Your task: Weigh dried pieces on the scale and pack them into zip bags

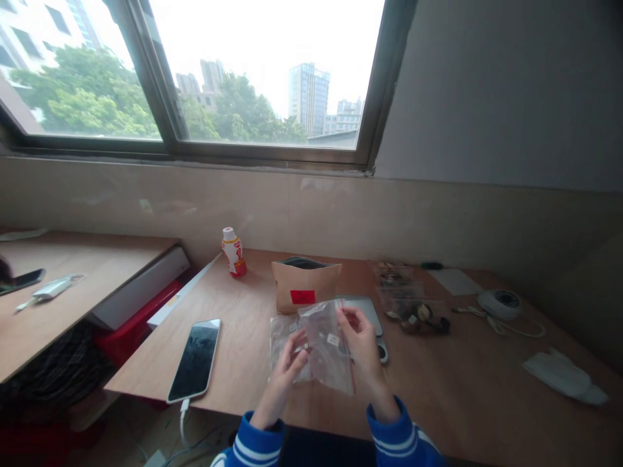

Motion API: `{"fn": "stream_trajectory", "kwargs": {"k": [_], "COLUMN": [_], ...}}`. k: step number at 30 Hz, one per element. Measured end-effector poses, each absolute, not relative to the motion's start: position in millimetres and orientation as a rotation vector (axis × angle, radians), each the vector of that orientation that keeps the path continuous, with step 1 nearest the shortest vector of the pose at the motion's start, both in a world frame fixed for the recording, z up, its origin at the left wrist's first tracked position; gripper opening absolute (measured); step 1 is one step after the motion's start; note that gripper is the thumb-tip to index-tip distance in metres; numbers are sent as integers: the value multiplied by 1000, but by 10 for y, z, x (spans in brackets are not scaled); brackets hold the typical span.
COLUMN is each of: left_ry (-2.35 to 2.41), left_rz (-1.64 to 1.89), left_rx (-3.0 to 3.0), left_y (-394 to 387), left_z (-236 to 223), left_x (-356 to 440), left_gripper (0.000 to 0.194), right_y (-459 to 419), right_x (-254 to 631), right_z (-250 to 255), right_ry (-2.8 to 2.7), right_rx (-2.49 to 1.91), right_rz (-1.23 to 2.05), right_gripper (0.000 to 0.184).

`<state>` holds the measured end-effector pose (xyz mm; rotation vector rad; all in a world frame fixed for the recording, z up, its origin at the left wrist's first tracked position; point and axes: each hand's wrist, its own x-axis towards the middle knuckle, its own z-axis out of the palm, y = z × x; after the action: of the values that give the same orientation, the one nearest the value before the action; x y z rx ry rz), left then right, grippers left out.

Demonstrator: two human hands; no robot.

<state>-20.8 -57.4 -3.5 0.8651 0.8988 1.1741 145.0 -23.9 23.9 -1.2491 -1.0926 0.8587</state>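
Observation:
A clear zip bag point(324, 363) with a red strip down its right side and a small white label is held up over the table. My right hand point(359, 334) pinches it near its upper right edge, thumb and forefinger together. My left hand point(287, 363) has its curled fingers and thumb at the bag's left edge, gripping it. Another clear bag point(277, 331) lies flat on the table behind my left hand. Just beyond stands a brown paper pouch point(285, 295), its top gaping and a red label on its front. A silver pocket scale point(372, 316) lies partly hidden behind my right hand.
Left of my hands a phone point(195, 360) lies plugged into a white cable. A red-and-white drink bottle point(234, 253) stands further back. To the right are filled clear bags point(418, 318), a white round device point(500, 303) with a cord, and a crumpled white item point(564, 376).

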Motion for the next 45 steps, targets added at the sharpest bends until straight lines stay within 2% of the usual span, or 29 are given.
{"fn": "stream_trajectory", "kwargs": {"k": [4, 9, 11, 14, 16, 19, 21, 23, 26, 31, 33, 38, 43, 45], "left_ry": [1001, 1160, 1256, 1422, 1618, 1950, 2034, 1984, 1849, 1698, 1730, 1721, 1888, 1860], "left_rz": [1280, 1240, 1264, 1268, 1339, 1550, 1527, 1393, 1206, 568, 450, 541, 700, 775], "left_rx": [879, 870, 845, 860, 991, 1339, 1664, 2004, 2373, 2603, 2534, 2412, 2295, 2227], "left_y": [-531, -443, -404, -359, -345, -342, -344, -336, -280, -108, -61, -50, -41, -49], "left_z": [-103, -44, -46, -163, -282, -370, -327, -249, -256, -804, -1012, -1069, -764, -618], "left_x": [44, -130, -289, -450, -473, -419, -360, -298, -223, -235, -270, -291, -248, -242], "left_gripper": [30, 42, 49, 59, 61, 61, 52, 40, 41, 52, 54, 61, 28, 24], "right_y": [-264, -118, 55, 373, 555, 701, 711, 674, 573, 289, 129, -310, -619, -678], "right_x": [1371, 1887, 2371, 3217, 3698, 4137, 4267, 4325, 4360, 4342, 4289, 3967, 3374, 3078], "right_z": [171, -23, -105, -229, -317, -449, -521, -562, -535, -259, -94, 384, 708, 737], "right_ry": [-1123, -1210, -1250, -1361, -1492, -1707, -1792, -1825, -1852, -1851, -1799, -1545, -1313, -1287], "right_rx": [-1281, -1249, -1314, -1588, -1808, -1998, -2021, -2013, -1980, -1935, -1972, -2017, -1986, -1930], "right_rz": [798, 1074, 812, 212, -62, -193, -189, -212, -262, -268, -247, -88, 85, 161], "right_gripper": [37, 46, 46, 31, 25, 21, 19, 20, 24, 31, 35, 40, 41, 38]}}
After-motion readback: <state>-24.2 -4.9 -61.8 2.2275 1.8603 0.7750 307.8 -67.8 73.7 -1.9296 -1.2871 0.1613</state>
